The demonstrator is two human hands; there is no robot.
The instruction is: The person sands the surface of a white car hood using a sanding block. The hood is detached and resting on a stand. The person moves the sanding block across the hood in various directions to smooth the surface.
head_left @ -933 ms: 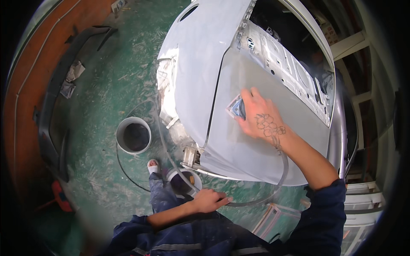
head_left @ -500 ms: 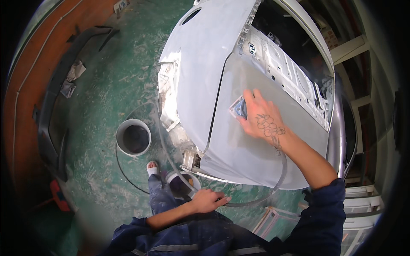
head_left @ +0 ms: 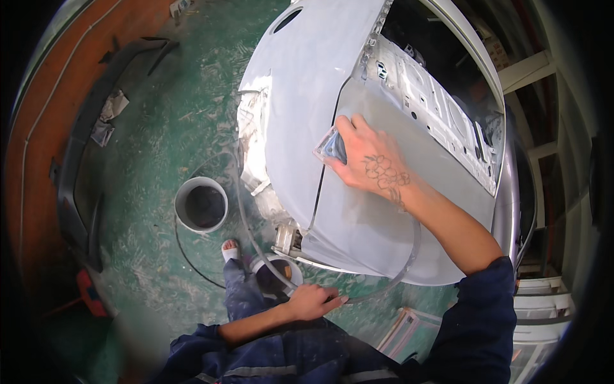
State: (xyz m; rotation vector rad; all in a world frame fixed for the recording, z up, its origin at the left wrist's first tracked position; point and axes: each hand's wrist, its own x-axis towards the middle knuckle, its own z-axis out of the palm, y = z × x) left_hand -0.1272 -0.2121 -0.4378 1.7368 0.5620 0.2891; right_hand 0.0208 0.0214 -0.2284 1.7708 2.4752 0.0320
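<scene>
On the grey panel [head_left: 430, 146], the bent fingers [head_left: 346, 130] of the right hand [head_left: 376, 157] are gripping the block [head_left: 332, 149], partly hidden beneath them; the left hand [head_left: 311, 302] is covering the hose [head_left: 248, 229], its grip I cannot tell.

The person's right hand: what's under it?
Beneath the right hand, part of a bluish block shows against the grey car panel. Its underside and whatever lies under the palm are covered.

The white-streaked green floor [head_left: 144, 198] carries two pale buckets [head_left: 180, 206]
</scene>
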